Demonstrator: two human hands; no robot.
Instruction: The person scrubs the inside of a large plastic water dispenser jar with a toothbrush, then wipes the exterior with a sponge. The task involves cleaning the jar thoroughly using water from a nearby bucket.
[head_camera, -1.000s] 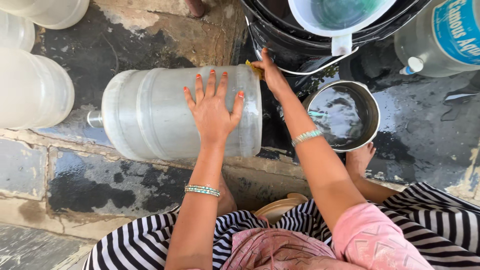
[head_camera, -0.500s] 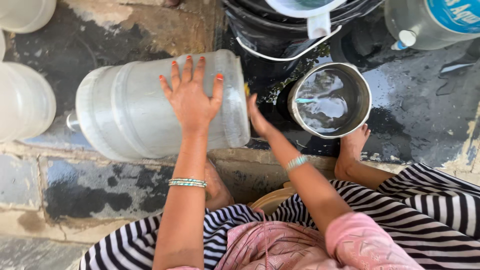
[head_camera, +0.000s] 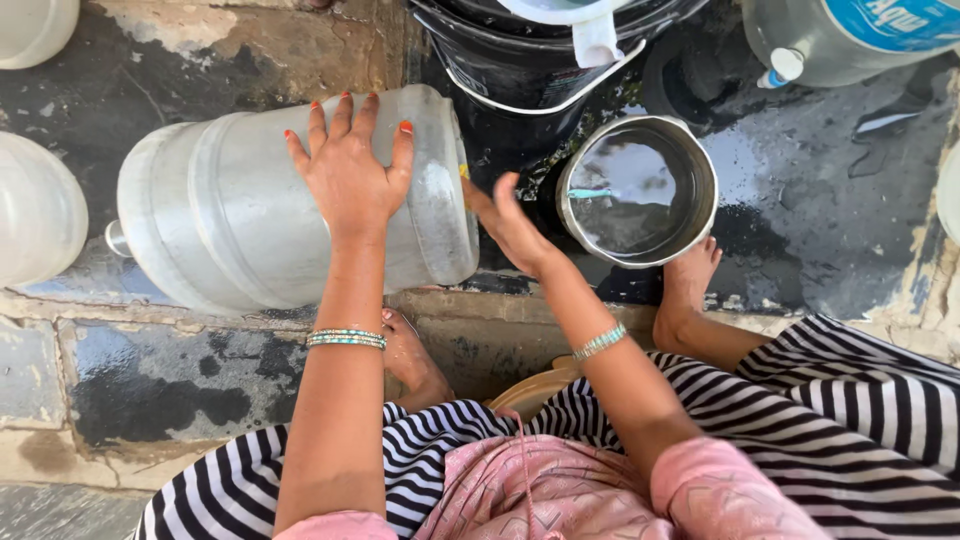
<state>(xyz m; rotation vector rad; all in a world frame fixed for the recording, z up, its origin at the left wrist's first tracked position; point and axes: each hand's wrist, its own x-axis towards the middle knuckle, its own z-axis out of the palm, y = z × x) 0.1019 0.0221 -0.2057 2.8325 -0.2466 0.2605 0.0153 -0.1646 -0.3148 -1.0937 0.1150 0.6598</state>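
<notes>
A large clear plastic water jug (head_camera: 230, 230) lies on its side on the wet stone floor, neck pointing left. My left hand (head_camera: 350, 170) rests flat on top of it, fingers spread. My right hand (head_camera: 510, 225) is at the jug's base end, fingers loosely apart, touching or almost touching the bottom; something small and yellow shows by the jug's rim there. Just right of that hand stands a round steel pot (head_camera: 638, 190) holding water.
A black bucket (head_camera: 520, 60) with a white mug inside stands behind the jug and pot. More clear jugs lie at the left edge (head_camera: 35, 215), top left (head_camera: 35, 25) and top right (head_camera: 850, 35). My bare feet rest on a stone step (head_camera: 690, 290).
My right hand has come down from the black bucket's rim to the jug's base end. The left hand stays flat on the jug.
</notes>
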